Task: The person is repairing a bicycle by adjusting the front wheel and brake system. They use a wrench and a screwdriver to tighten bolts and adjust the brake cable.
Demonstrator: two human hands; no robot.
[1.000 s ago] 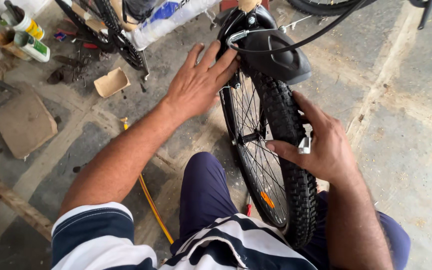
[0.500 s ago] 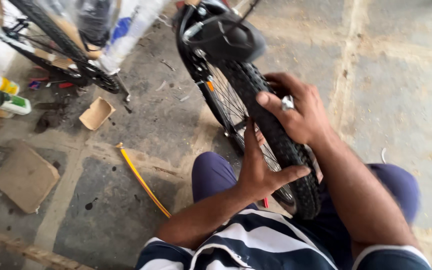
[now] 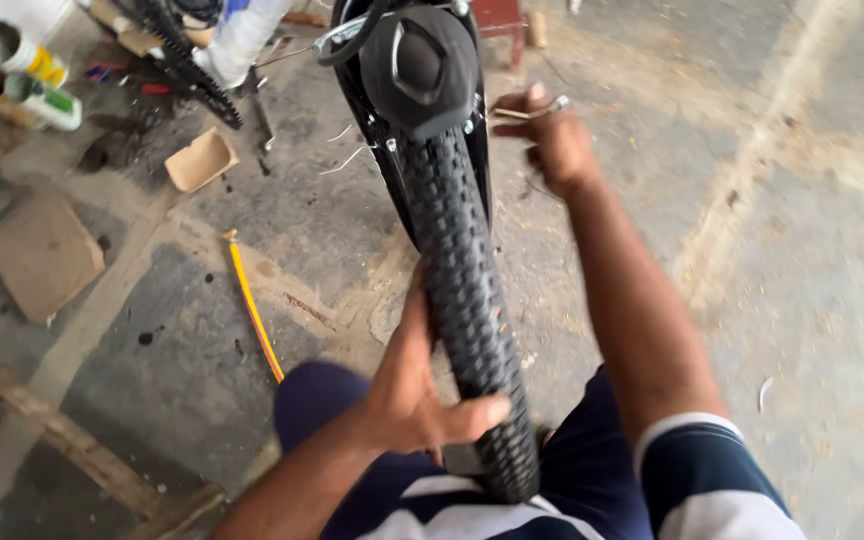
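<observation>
black knobby tyre [image 3: 467, 290], yellow strip [image 3: 254, 307], navy-white striped shirt [image 3: 697, 480]

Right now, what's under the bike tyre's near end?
The tyre runs down between the person's knees; the left hand grips its side. Its lowest part sits over dark shorts. The ground contact is hidden.

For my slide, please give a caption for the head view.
Left hand grips knobby bicycle tyre; right hand holds a small metal tool beside the wheel.

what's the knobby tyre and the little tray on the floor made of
The black knobby bicycle tyre looks like matte rubber, judging by its moulded tread blocks. The small tan open tray looks like plain cardboard: dull brown, with thin folded walls. The left hand grips the tyre.
</observation>
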